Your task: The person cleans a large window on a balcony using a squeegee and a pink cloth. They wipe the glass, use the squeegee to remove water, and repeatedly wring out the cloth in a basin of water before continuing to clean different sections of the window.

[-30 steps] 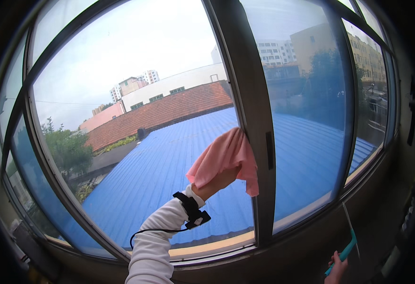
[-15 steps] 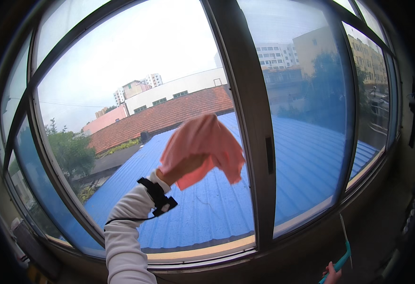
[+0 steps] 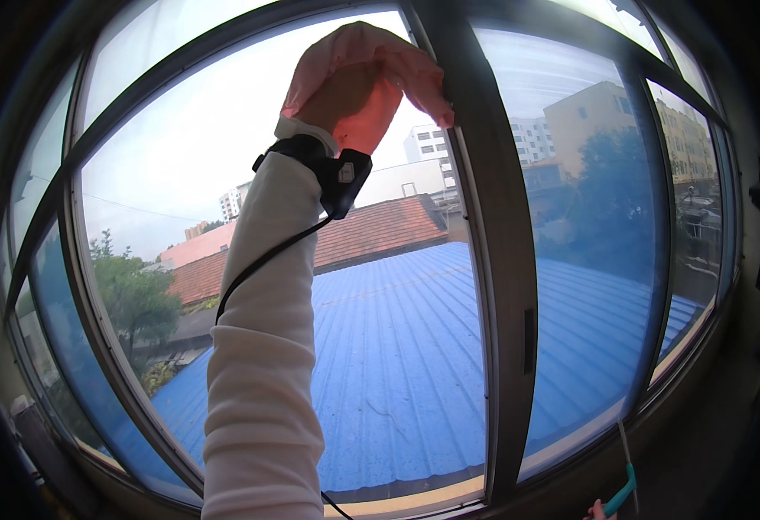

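Note:
My left hand (image 3: 338,102) is raised to the upper part of the middle window pane (image 3: 397,381), with a pink cloth (image 3: 354,48) draped over its fingers. The cloth lies against or close to the glass, and its right corner hangs by the dark frame upright. The fingers themselves are hidden by the cloth. Low at the right edge of the view, my right hand (image 3: 599,510) is wrapped round the teal handle of a squeegee (image 3: 625,494). The squeegee's thin blade is seen edge-on, pointing up near the sill; most of that hand is cut off by the picture's lower edge.
A dark window upright (image 3: 506,286) with a recessed latch divides the middle pane from a bluish right pane (image 3: 579,303). A strap with a small black device (image 3: 345,178) and cable is on my left wrist. Outside lie a blue corrugated roof, a red tiled roof and buildings.
My left hand has moved up the pane with the pink cloth, from mid-height to near the top. The right hand and squeegee sit slightly lower in the picture.

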`<act>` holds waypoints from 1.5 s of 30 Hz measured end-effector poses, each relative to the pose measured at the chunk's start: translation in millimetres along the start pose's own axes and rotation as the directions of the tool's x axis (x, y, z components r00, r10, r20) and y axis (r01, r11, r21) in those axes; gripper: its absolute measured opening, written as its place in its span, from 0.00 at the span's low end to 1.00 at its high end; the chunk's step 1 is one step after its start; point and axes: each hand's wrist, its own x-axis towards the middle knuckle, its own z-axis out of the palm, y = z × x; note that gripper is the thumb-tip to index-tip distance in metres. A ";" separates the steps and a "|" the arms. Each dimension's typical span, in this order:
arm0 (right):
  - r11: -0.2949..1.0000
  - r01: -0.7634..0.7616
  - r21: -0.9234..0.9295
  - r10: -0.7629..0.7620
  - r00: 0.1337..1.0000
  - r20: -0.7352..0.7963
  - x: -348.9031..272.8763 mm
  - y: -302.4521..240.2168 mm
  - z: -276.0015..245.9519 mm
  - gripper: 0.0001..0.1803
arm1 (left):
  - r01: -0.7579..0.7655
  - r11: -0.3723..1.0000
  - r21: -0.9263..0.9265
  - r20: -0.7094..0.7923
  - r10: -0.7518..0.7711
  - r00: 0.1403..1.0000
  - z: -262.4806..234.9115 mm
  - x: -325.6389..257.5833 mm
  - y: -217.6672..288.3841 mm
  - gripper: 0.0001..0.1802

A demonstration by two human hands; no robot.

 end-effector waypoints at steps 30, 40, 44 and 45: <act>0.996 0.092 0.004 -0.092 0.992 0.090 8.4 44.5 81.0 0.15 | 0.587 -0.342 0.734 -0.592 0.102 0.800 -231.5 -453.2 197.6 0.11; 0.992 0.054 -0.111 -0.046 0.996 0.071 9.8 36.9 7.7 0.15 | 0.140 -0.296 0.945 -0.067 0.243 0.968 -64.2 -240.7 18.4 0.05; 0.990 0.042 -0.135 -0.035 0.998 0.055 15.7 35.2 -24.2 0.15 | 0.422 0.687 0.592 -0.380 -0.224 0.898 18.2 -210.6 -28.8 0.22; 0.990 0.038 -0.135 -0.030 0.998 0.057 15.4 34.6 -30.0 0.15 | 0.331 0.650 0.685 -0.303 -0.159 0.940 45.5 -203.6 -38.8 0.22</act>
